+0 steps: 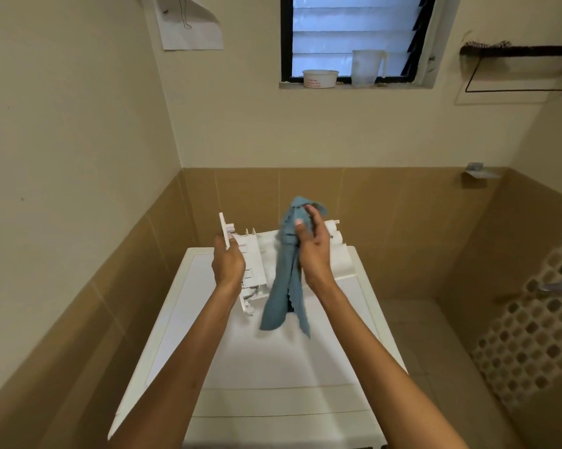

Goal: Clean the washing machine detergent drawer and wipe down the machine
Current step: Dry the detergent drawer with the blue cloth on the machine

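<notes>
Stands over a white washing machine [273,367] in a tiled corner, both bare forearms stretched out above its flat top. Holds the detergent drawer [253,254] in the left grip [228,264], with fingers curled round the flat front panel. Keeps that panel end uppermost and the long white body slanting down toward the surface of the machine. Cannot tell whether the drawer's lower end touches that surface or hangs just above it.

Clamps the right grip [315,251] on a blue cloth [284,286], pinching the bunched upper part between thumb and fingers, just right of the drawer. Lets the rest of the cloth hang loose in two tails between the forearms, over the machine top, with one fold lying against the drawer's side.

Shows more white plastic behind the right grip, at the back of the machine top. Cannot tell whether this belongs to the drawer or is a separate piece.

Higher on the back wall: a black-framed louvred window [351,34], with a white tub [320,78] and a clear jug [367,68] side by side on the sill. To the upper left, a sheet of paper [189,24] curling off the wall. To the upper right, a thin dark rail [519,51]. At the right edge, a pale lattice panel [532,335].
</notes>
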